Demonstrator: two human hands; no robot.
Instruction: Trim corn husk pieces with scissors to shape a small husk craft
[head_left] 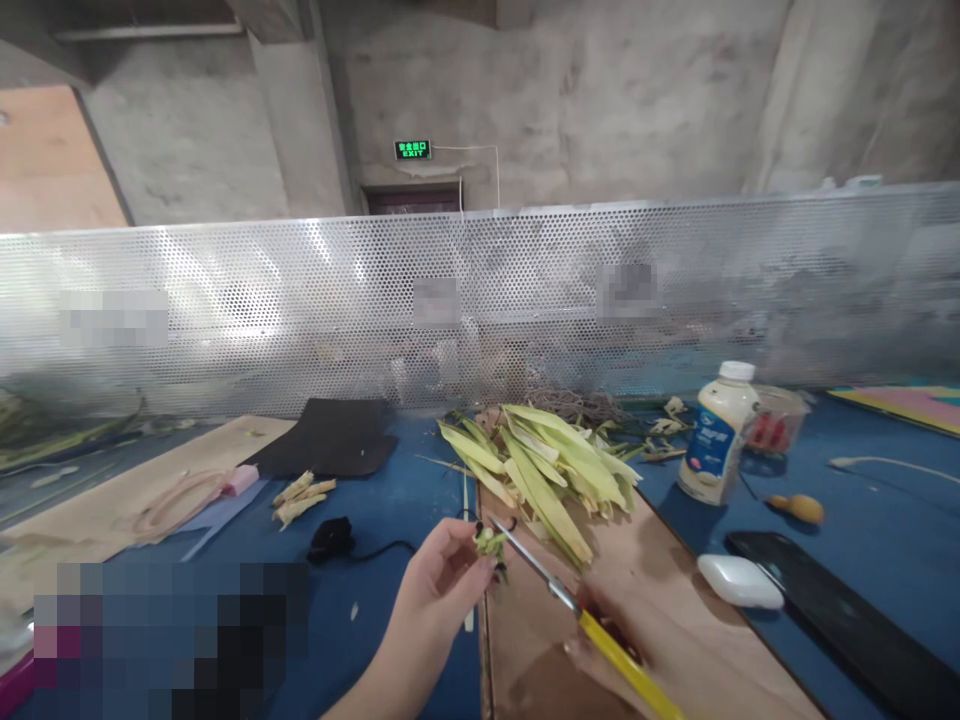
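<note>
My left hand [442, 580] pinches a small green bundle [490, 541], seemingly strips of corn husk, between thumb and fingers. Dark thread shows around it. A black thread runs from a ball of black yarn [331, 539] towards this hand. My right hand [645, 640], blurred, grips scissors [622, 662] with yellow handles. Their metal blades point up and left, and the tips reach the bundle; whether they touch it I cannot tell. Beyond both hands lies a heap of pale green corn husks [551, 455] on a brown board [525, 660].
To the right stand a white-capped bottle [712, 435] and a clear tub [776, 418]. Nearer lie a small gourd [804, 509], a white earphone case [740, 582] and a black phone [847, 620]. Rolled husk pieces [300, 498] and a black sheet [330, 437] are left. Perforated metal panels [315, 310] close off the back.
</note>
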